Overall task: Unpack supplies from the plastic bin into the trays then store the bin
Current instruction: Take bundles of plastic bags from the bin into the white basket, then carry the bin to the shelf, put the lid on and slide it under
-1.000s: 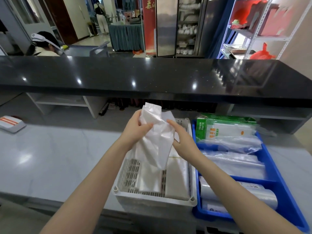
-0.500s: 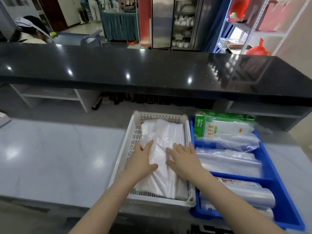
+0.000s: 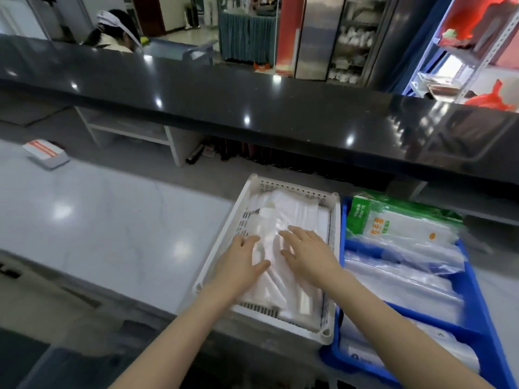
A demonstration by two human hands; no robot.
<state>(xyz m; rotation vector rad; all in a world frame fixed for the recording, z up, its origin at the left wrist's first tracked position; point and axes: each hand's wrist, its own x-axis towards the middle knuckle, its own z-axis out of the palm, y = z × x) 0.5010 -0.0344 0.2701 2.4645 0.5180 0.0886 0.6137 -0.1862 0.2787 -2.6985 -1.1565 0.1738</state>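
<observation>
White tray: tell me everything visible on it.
The white tray is a rectangular, plastic-looking basket with perforated, slotted walls and a thick rim with rounded corners. It sits flat on the grey counter, its near end at the counter's edge, its right side against or very near the blue bin. It holds a stack of flat white plastic bags. The left hand and right hand lie flat on those bags, inside the tray.
</observation>
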